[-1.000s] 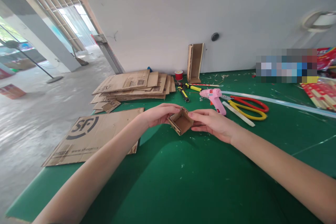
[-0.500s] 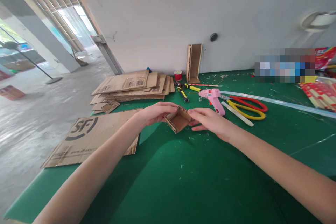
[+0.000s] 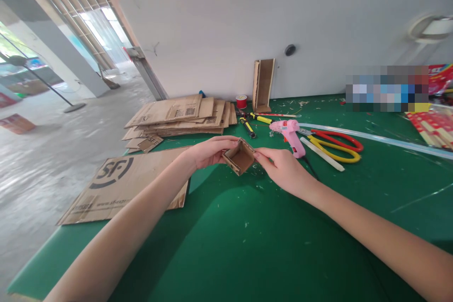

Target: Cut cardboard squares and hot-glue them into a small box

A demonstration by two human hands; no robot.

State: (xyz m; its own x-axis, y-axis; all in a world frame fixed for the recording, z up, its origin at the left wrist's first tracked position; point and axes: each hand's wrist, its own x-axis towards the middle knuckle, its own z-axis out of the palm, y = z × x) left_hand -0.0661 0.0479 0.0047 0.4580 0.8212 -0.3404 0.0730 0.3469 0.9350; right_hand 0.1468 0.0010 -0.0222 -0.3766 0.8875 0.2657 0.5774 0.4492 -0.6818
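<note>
Between my two hands is a small cardboard box (image 3: 242, 158), its open side facing me and tilted. My left hand (image 3: 211, 151) grips its left side, thumb hidden behind the wrist and fingers along the top edge. On the right, my right hand (image 3: 279, 165) pinches the box's right edge between thumb and fingers. A pink glue gun (image 3: 290, 135) lies just beyond my right hand, with a white stick (image 3: 322, 155) and red-and-yellow-handled scissors (image 3: 336, 145) beside it.
Stacked cardboard pieces (image 3: 170, 115) and a flat cardboard sheet (image 3: 130, 184) lie on the left of the green table (image 3: 240, 255). Pliers (image 3: 247, 125), a red spool (image 3: 241, 101) and an upright cardboard trough (image 3: 264, 86) are near the wall.
My right fingers have drawn together from a spread position into a pinch on the box's right edge. The box has turned slightly in my hands.
</note>
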